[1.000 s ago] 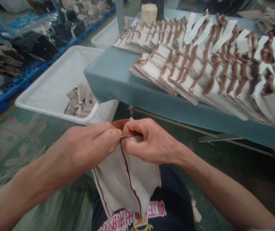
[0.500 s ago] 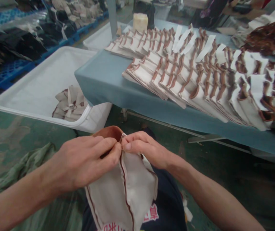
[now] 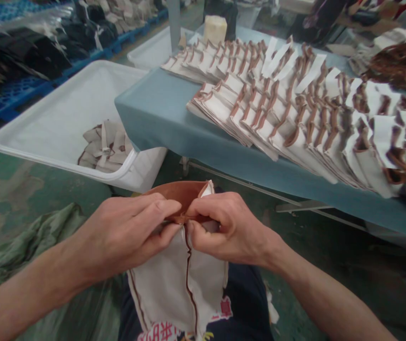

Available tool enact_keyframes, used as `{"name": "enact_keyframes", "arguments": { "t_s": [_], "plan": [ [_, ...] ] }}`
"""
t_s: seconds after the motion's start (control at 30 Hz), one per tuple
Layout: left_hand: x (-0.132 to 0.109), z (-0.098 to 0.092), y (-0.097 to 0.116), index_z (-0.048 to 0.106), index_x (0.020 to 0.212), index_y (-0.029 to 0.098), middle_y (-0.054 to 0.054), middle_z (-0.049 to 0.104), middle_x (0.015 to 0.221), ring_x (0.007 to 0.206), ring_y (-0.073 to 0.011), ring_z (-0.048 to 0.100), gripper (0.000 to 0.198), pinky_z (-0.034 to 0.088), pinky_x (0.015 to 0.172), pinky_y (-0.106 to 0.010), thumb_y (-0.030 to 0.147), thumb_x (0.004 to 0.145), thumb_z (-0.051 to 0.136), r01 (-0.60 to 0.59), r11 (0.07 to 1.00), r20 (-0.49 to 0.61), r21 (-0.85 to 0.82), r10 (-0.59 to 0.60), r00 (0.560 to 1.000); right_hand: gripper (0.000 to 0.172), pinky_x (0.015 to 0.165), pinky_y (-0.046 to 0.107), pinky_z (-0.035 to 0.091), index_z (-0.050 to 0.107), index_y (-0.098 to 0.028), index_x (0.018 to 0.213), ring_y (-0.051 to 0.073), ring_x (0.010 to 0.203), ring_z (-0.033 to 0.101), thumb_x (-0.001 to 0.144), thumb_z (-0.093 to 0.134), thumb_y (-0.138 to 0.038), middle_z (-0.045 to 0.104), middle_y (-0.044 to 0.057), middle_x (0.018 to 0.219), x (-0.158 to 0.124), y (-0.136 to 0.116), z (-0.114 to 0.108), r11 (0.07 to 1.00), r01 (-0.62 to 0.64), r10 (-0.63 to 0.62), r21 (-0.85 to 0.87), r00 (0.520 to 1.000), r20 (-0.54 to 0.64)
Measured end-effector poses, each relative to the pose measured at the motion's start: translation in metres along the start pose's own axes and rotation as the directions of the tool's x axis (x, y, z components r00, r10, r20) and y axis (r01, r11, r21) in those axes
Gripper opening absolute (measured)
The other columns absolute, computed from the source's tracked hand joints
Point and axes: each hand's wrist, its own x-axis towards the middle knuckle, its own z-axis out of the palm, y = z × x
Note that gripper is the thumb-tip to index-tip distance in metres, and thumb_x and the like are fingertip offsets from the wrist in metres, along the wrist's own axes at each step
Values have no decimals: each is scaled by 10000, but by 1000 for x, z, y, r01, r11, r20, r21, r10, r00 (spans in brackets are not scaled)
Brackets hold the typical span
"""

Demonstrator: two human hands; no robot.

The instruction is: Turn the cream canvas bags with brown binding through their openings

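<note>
A beige fabric piece (image 3: 174, 279) with brown trim and a brown lining hangs over my lap. My left hand (image 3: 128, 232) pinches its top edge from the left, fingers closed on the brown rim. My right hand (image 3: 224, 227) grips the same edge from the right, thumb and fingers pressed on the cloth beside the centre seam. The two hands almost touch at the seam. The brown lining stands open behind my fingers.
A blue-covered table (image 3: 160, 118) ahead carries overlapping rows of similar beige and brown pieces (image 3: 288, 113). A white tub (image 3: 46, 123) at left holds a few more pieces. Green cloth (image 3: 21, 251) lies on the floor at left. Dark stacks sit on blue pallets (image 3: 14, 90) beyond.
Both hands have shifted their hold on the top edge; the brown lining is spread wider and flatter now. The view moved slightly.
</note>
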Motion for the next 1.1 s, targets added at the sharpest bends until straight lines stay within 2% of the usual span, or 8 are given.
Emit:
{"name": "enact_keyframes", "arguments": {
  "t_s": [0.2, 0.3, 0.53, 0.6, 0.7, 0.87, 0.97, 1.1],
  "plan": [
    [2, -17, -4, 620, 1178, 228, 11, 775, 970, 818, -147, 767, 150, 529, 716, -247, 273, 1143, 481, 143, 946, 218, -291, -80, 973, 208, 557, 236, 332, 721, -155, 746, 94, 538, 500, 864, 550, -157, 617, -26, 588, -3, 3, 3, 982, 160, -165, -103, 985, -44],
    [11, -25, -5, 657, 1031, 221, 20, 734, 855, 734, -149, 721, 309, 499, 666, -263, 299, 1181, 399, 148, 939, 302, -309, -51, 952, 218, 567, 262, 348, 736, -141, 758, 111, 547, 532, 876, 554, -134, 642, -9, 594, -3, 3, 3, 957, 226, -238, -181, 970, -47],
    [15, -18, -3, 599, 797, 224, 6, 658, 715, 592, -160, 612, 356, 402, 550, -305, 151, 1095, 418, 120, 960, 270, -252, -49, 962, 224, 597, 266, 375, 727, -150, 782, 109, 571, 521, 945, 577, -115, 629, -18, 607, -3, 5, -1, 965, 242, -248, -106, 967, -54],
    [15, -13, 1, 574, 782, 225, 45, 605, 666, 560, -125, 560, 301, 386, 532, -263, 151, 1052, 465, 268, 871, 307, -412, -145, 941, 217, 603, 250, 385, 731, -158, 826, 102, 588, 521, 1002, 605, -174, 644, -19, 644, -4, 10, -1, 970, 226, -225, 85, 974, -25],
    [17, -5, 11, 518, 711, 227, 84, 452, 587, 495, -91, 411, 248, 324, 466, -216, 179, 955, 516, 470, 595, 378, -652, -283, 882, 359, 570, 234, 380, 687, -172, 783, 93, 584, 490, 1068, 640, -384, 611, -25, 658, -3, 17, 4, 872, 108, -153, 477, 987, 57],
    [18, 15, 21, 519, 651, 213, 71, 460, 591, 503, -85, 381, 204, 316, 461, -205, 200, 841, 594, 410, 282, 295, -867, -372, 880, 535, 498, 212, 333, 595, -175, 690, 72, 543, 390, 1001, 725, -590, 510, -43, 639, 0, 19, 10, 614, -101, -75, 783, 980, 185],
    [14, 17, 17, 584, 712, 206, 59, 545, 632, 527, -89, 449, 189, 360, 493, -196, 174, 895, 617, 331, 335, 205, -882, -360, 910, 488, 503, 206, 327, 605, -171, 690, 68, 536, 366, 976, 774, -528, 467, -64, 604, 1, 16, 5, 633, -104, -47, 767, 984, 172],
    [11, -2, 6, 691, 828, 207, 71, 625, 669, 579, -77, 535, 194, 392, 563, -177, 130, 995, 627, 339, 647, 190, -683, -291, 938, 349, 497, 200, 306, 674, -154, 776, 70, 547, 385, 987, 753, -421, 525, -54, 629, -1, 14, -4, 788, -88, 19, 609, 993, 118]
  ]
}}
